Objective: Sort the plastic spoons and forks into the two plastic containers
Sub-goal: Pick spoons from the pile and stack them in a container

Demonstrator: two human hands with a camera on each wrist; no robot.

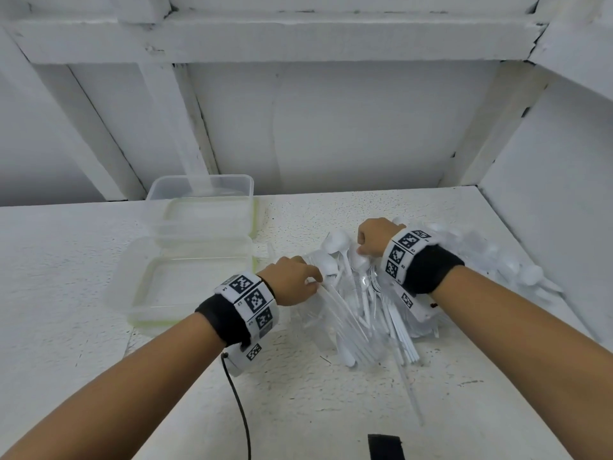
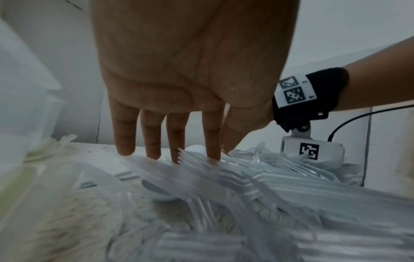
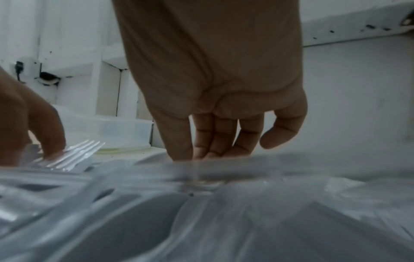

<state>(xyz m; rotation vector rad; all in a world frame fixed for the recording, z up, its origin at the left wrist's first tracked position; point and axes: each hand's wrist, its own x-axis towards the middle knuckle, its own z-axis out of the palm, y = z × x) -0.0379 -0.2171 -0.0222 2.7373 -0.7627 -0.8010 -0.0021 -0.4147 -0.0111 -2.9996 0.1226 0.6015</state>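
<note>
Sitting left of both hands: two empty containers.

A white speckled table fills the near part of the scene, its surface rough and marked with small dark flecks. Behind it stands a white painted wall with slanting white beams at the far left and a shelf edge running across the top. A thin black cable trails over the table toward the near edge. A small black object lies at the near edge, cut off by the frame.
</note>
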